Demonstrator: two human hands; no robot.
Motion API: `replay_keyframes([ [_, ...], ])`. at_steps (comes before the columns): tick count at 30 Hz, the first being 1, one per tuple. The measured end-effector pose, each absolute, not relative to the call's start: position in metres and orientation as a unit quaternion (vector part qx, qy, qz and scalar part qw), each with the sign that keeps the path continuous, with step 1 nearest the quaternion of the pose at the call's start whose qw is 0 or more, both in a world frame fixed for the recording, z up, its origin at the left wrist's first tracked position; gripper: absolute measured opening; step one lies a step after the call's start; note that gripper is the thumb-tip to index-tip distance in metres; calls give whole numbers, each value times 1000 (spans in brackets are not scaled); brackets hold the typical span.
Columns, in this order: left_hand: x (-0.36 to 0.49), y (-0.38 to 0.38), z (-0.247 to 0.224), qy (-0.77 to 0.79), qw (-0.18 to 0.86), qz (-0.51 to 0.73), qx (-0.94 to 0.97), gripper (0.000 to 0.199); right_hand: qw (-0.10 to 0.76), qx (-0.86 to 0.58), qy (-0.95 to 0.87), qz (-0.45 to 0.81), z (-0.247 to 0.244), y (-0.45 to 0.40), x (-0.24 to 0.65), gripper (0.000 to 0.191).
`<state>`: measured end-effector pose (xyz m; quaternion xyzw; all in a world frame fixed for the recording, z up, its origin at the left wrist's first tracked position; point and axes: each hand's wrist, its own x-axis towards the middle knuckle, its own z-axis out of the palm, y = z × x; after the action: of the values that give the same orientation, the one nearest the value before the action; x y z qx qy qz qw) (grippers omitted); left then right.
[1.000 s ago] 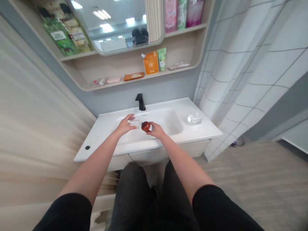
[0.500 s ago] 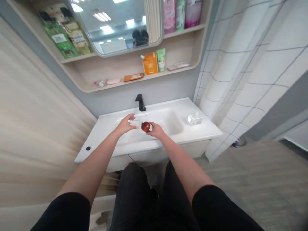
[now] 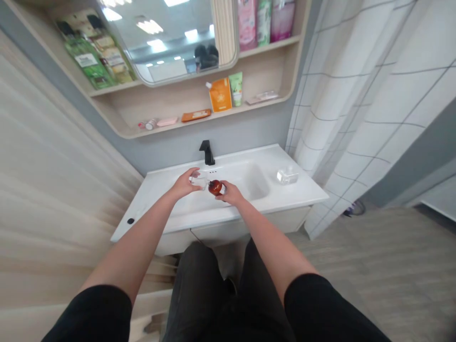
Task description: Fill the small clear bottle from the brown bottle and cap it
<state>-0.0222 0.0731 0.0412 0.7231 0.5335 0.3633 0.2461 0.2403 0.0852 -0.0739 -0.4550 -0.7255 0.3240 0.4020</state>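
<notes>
A small clear container (image 3: 198,181) is gripped in the left hand (image 3: 183,184), lying roughly on its side. A round amber bottle (image 3: 215,187) with a white neck is held on its side by the right hand (image 3: 232,193), just beside the clear container. Both are held over a white basin (image 3: 251,183).

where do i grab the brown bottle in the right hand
Probably by the round amber bottle body, coming from above, on the side away from the right hand, which covers the white end. The bulging body should fill the fingers well, but the clear container sits close beside it.
</notes>
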Motion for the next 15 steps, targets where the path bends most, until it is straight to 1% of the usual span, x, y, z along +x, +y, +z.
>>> replay_keyframes([
  [9, -20, 76, 50, 534, 236, 344, 735, 98, 411, -450, -724, 324, -74, 86, 240, 80],
  [15, -19, 77, 56, 534, 220, 330, 747, 97, 411, -454, -722, 322, -76, 87, 240, 85],
])
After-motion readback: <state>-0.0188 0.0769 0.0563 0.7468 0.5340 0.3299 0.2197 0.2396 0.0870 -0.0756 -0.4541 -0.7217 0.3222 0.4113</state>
